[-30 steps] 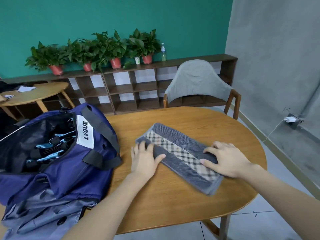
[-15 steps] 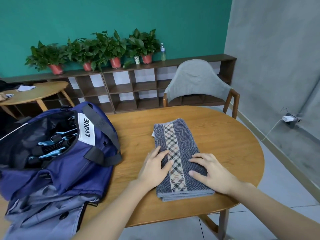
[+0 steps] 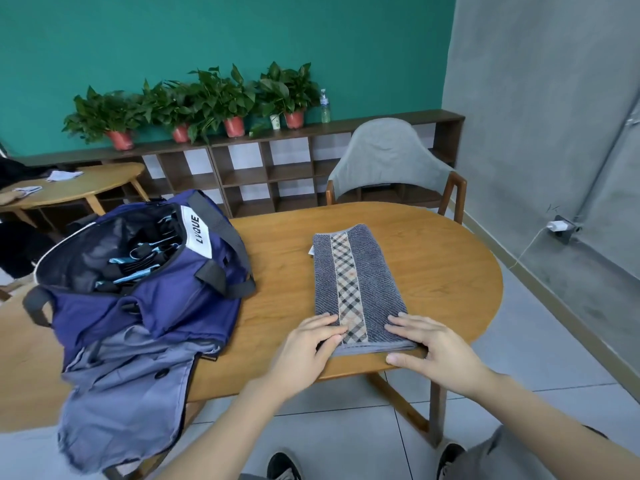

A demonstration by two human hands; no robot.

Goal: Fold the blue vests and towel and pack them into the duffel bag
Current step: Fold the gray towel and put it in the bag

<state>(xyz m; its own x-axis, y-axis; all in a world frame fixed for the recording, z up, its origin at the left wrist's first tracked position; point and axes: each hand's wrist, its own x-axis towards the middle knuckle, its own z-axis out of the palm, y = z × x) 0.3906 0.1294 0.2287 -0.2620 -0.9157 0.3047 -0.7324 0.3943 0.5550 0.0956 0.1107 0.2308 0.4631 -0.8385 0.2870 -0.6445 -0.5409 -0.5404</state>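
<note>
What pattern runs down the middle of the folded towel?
A beige, black and white plaid stripe on the grey-blue towel, clearest in the head view.

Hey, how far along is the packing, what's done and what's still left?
Done, it seems: the duffel bag stands open with blue-trimmed items already inside, though what they are is unclear. In hand: the towel lies folded into a narrow strip on the table, with the left hand and right hand at its near end. Left: finishing the towel, packing it, and the blue-grey garment hanging off the table edge.

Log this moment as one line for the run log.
towel folded on table | left hand, right hand at near edge | duffel bag open
</note>
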